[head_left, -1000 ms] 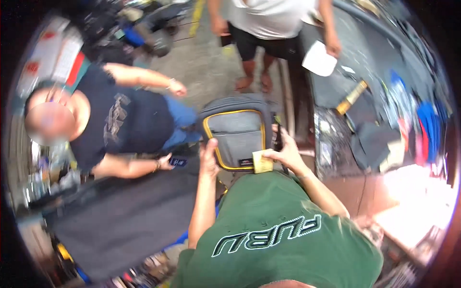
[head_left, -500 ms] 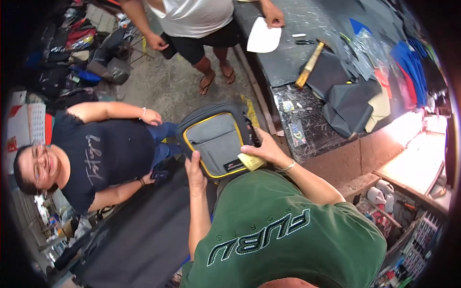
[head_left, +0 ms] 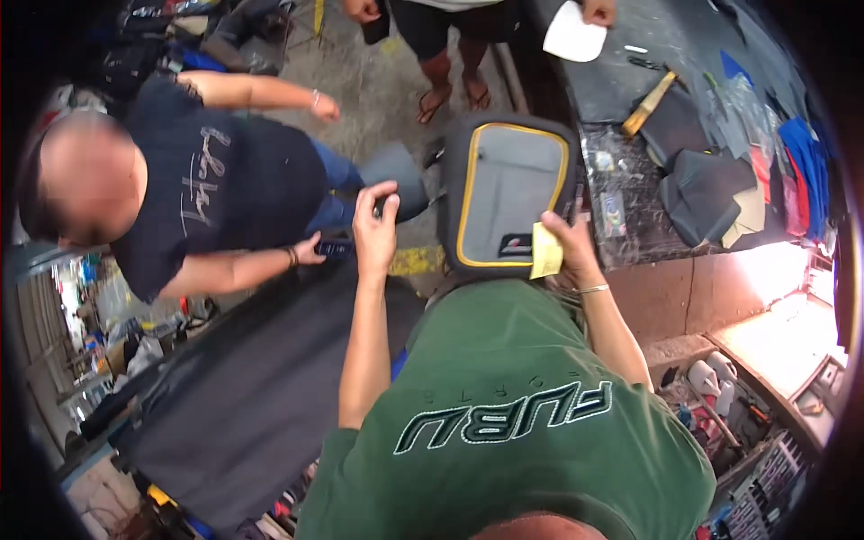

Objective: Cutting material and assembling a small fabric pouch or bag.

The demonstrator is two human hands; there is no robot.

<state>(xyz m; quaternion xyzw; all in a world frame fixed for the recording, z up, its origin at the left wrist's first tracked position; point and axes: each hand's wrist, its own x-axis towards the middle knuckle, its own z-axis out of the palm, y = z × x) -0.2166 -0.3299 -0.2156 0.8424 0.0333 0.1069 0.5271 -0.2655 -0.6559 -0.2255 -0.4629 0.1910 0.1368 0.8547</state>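
Note:
A grey and black bag (head_left: 513, 193) with yellow piping sits upright in front of my body. My right hand (head_left: 571, 247) grips its lower right corner, the thumb pressing a yellow slip (head_left: 545, 250) against the front. Left of the bag, my left hand (head_left: 375, 234) is raised, away from its side, with the fingers curled and a gap between thumb and forefinger. Just behind those fingers is a rounded dark grey piece (head_left: 400, 180). Whether my left hand touches it, or whether it belongs to the bag, I cannot tell.
One person in a dark shirt (head_left: 238, 175) stands at the left; another, in black shorts (head_left: 445, 27), stands ahead, a hand on a white pattern piece (head_left: 576, 34). The right-hand worktable (head_left: 603, 94) carries a brush-like tool (head_left: 650, 106) and cut fabric (head_left: 706, 193). Dark sheeting (head_left: 261, 405) lies lower left.
My left hand has come off the bag's left side. The bag has moved right in the picture, more upright, still in my right hand. The whole view has shifted.

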